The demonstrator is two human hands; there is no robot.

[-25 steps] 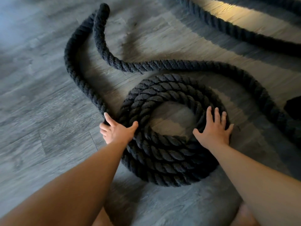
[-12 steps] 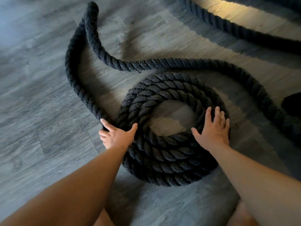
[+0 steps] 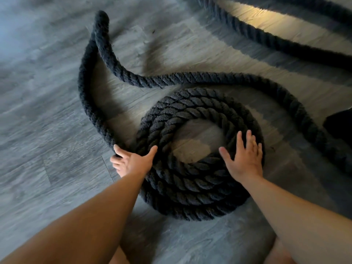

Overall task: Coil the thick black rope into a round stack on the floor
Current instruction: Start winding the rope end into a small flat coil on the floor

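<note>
A thick black twisted rope lies partly wound into a round coil [image 3: 182, 185] on the grey wood floor, with several turns stacked and a bare hole in the middle. My left hand [image 3: 133, 162] grips the rope at the coil's left side, where the loose length leaves it. From there the loose rope [image 3: 89, 103] runs up to a raised bend at the upper left, then sweeps right above the coil. My right hand [image 3: 245, 159] rests flat, fingers spread, on the coil's right side.
Another stretch of the rope [image 3: 266, 37] crosses the floor at the top right beside a sunlit patch. A dark object [image 3: 339, 128] sits at the right edge. My knees show at the bottom edge.
The raised bend of the loose rope has shifted a little to the left and up. Both hands stay at the coil's sides, barely moved.
</note>
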